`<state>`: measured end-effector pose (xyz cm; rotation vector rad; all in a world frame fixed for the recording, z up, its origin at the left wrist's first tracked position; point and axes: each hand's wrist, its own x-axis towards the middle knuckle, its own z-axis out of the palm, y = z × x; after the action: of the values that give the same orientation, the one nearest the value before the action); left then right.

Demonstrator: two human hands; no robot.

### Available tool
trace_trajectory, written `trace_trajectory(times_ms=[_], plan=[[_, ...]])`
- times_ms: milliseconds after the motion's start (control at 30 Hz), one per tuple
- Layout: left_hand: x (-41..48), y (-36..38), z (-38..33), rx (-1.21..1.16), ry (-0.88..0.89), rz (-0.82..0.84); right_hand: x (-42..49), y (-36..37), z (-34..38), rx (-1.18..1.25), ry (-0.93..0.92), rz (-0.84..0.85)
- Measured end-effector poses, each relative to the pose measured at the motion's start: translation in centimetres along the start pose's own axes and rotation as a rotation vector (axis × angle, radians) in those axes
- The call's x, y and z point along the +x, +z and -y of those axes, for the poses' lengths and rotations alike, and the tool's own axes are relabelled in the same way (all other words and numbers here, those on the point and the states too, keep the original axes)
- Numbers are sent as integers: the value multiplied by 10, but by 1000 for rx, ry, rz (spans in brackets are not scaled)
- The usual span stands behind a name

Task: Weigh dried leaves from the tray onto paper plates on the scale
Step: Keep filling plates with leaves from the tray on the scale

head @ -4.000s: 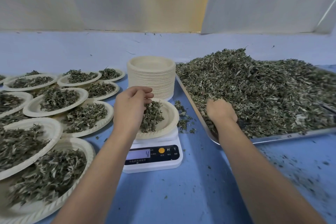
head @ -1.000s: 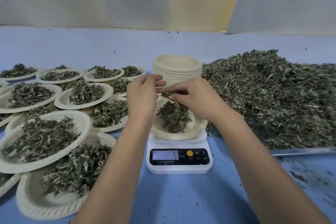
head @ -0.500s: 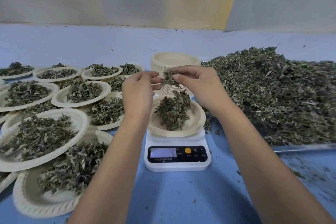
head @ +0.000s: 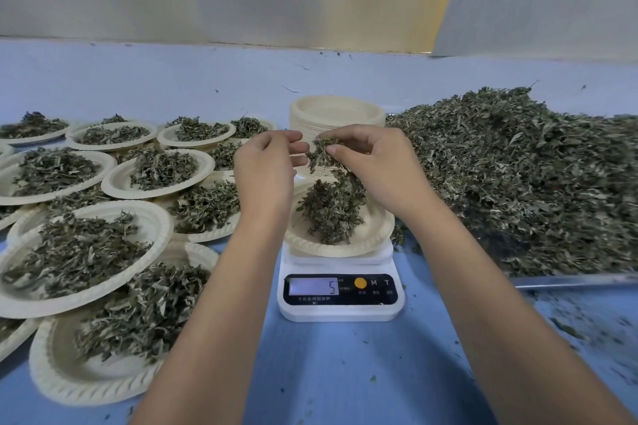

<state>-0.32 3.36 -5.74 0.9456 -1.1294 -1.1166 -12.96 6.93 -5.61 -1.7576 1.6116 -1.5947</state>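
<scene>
**Leaves portioned over a scale reading 5**

A person's right hand [head: 376, 169] pinches a small clump [head: 322, 155] of dried leaves between thumb and curled fingers, holding it in the air above a paper plate [head: 374, 236] that sits on a white scale [head: 340, 309]. The left hand [head: 266, 172] hovers just beside it, its bent fingertips at the clump's edge; whether they grip the leaves or only touch them cannot be told. A loose heap [head: 331, 210] already lies on the plate, and the display [head: 313, 286] shows a 5.

To the right, a metal tray [head: 569, 281] carries a deep mound of leaves [head: 518, 176], its near rim level with the scale. A stack of unused plates [head: 336, 112] stands just behind the hands, between the tray and the filled plates [head: 117, 187] that crowd the left side, overlapping one another, each with its own portion. Everything rests on a blue table [head: 338, 373], where scattered crumbs lie near the tray. A pale wall rises behind.
</scene>
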Motion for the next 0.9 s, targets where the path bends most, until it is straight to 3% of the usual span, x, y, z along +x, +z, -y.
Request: trace_trajectory(times_ms=[233, 633, 900], plan=[[0, -2, 2, -2, 0, 14, 0, 2, -1, -116, -19, 59], [1, -2, 3, 12, -8, 12, 0, 2, -3, -67, 23, 66], [1, 0, 3, 21, -3, 11, 1, -1, -3, -95, 13, -28]])
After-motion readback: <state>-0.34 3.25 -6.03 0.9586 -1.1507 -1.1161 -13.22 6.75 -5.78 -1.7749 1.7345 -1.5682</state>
